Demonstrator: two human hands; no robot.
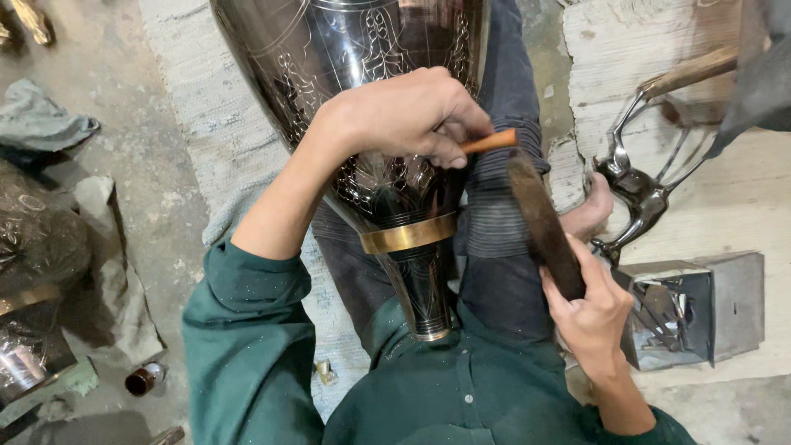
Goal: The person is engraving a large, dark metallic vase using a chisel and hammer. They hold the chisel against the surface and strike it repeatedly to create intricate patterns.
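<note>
A large dark metal vase (362, 49) lies across the person's lap, its wide body pointing away and its narrow neck, ringed by a brass band (409, 234), pointing back toward the green shirt (428, 395). Engraved floral and script-like patterns already cover most of the body that shows; how much surface remains plain cannot be told, since the upper part runs out of view and the hand hides the spot under work.

The woven mat (206, 124) carries the seated person, with grey floor to its left edge and a pale stone slab (741, 214) to its right, where an open metal box of small tools (684, 309) sits.

The right hand (597, 309) is closed around a dark wooden mallet (544, 227), raised just beside the vase. The left hand (412, 115) rests on the vase's shoulder, fingers pressed together and pinching a thin chisel with an orange handle (490, 142), its tip hidden beneath the hand.
</note>
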